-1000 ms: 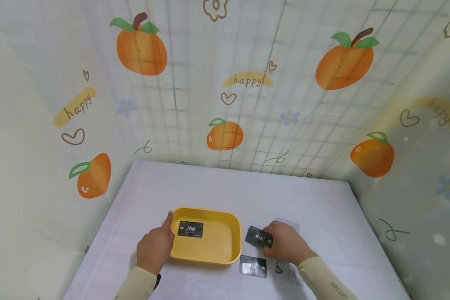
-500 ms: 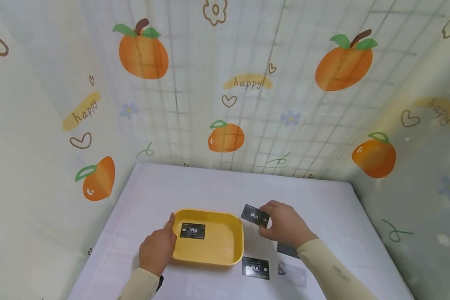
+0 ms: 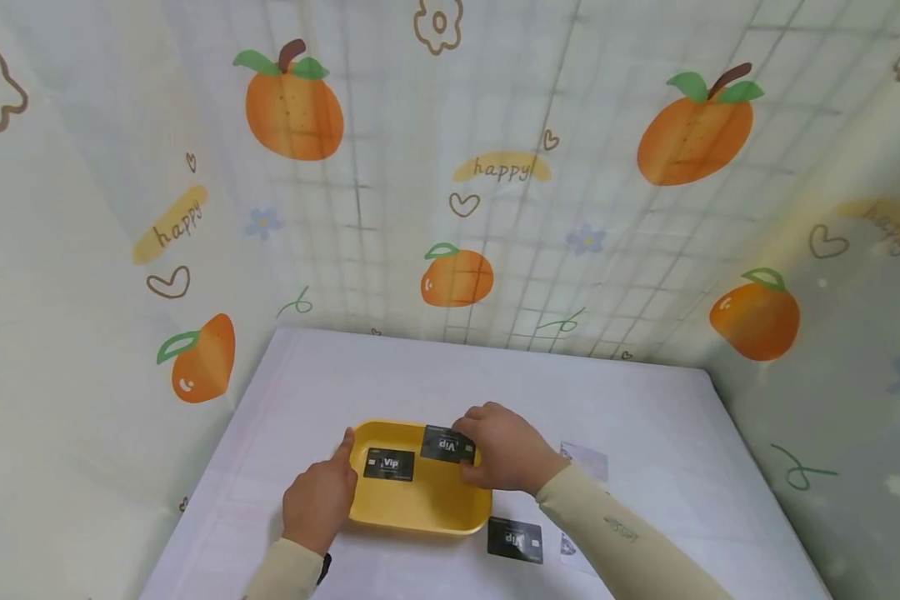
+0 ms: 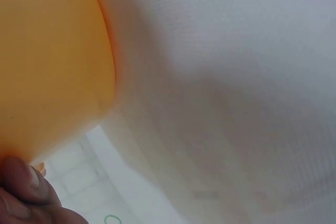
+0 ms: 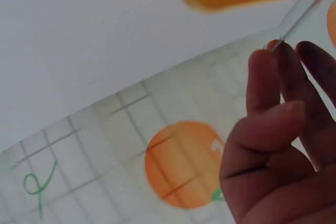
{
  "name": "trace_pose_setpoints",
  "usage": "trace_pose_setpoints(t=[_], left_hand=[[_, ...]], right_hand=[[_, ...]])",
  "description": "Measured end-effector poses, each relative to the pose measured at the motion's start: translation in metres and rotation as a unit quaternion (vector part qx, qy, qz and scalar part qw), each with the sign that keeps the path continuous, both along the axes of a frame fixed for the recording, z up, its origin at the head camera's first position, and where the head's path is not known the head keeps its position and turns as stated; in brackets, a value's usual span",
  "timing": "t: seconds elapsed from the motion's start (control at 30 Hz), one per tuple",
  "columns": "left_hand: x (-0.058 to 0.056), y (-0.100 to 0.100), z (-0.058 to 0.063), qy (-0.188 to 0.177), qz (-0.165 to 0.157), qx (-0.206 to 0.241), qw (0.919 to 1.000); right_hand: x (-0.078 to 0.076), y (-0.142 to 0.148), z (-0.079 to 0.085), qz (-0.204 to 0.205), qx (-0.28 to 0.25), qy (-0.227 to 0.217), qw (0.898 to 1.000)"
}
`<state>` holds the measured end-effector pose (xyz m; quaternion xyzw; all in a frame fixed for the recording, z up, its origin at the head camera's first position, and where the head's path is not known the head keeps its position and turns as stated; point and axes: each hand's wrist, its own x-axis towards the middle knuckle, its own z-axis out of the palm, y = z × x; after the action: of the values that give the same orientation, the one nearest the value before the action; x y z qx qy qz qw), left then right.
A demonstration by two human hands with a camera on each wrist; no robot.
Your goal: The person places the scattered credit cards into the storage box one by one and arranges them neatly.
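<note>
The head view shows the right hand [image 3: 506, 450] pinching a black card [image 3: 447, 444] by its right end, so the card reaches leftward from the fingertips over the far right part of the yellow tray [image 3: 397, 510]. Its long axis runs side to side, roughly with the tray's length, its lettering upside down to the wearer. The lying card [image 3: 388, 464], lettering upright, is inside the tray's left half, just left of the held one and slightly nearer the person; how high the held card is above the tray floor, I cannot tell. The left hand [image 3: 318, 504] holds the tray's left end, index finger along the rim, farther from the held card than the right.
</note>
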<state>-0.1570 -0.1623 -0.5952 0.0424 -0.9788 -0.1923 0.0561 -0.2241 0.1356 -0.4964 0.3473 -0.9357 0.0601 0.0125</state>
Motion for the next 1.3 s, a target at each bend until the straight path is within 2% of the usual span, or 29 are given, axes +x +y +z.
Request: trace_pose_setpoints(t=[0.17,0.33,0.57,0.77,1.07,1.3], left_hand=[[-0.001,-0.002,-0.001,0.008,-0.004,-0.003,1.0000],[-0.001,-0.003,-0.003,0.013,-0.002,-0.007,0.9999],[-0.002,-0.002,-0.003,0.012,0.002,-0.011,0.9999],[-0.002,-0.003,-0.006,0.014,0.003,-0.015,0.9998],[-0.003,-0.004,-0.007,0.015,0.000,-0.013,0.9998],[-0.002,-0.004,-0.004,0.013,0.001,-0.010,0.9999]], right_hand=[[-0.003,-0.014,-0.009,0.027,0.024,-0.019,0.999],[-0.006,-0.025,-0.017,0.033,0.043,-0.036,0.998],[-0.008,-0.037,-0.026,0.050,0.089,-0.027,0.994],[-0.009,-0.046,-0.032,0.057,0.139,-0.021,0.988],[-0.011,-0.051,-0.042,0.056,0.169,-0.046,0.983],[-0.014,-0.051,-0.048,0.053,0.182,-0.031,0.981]])
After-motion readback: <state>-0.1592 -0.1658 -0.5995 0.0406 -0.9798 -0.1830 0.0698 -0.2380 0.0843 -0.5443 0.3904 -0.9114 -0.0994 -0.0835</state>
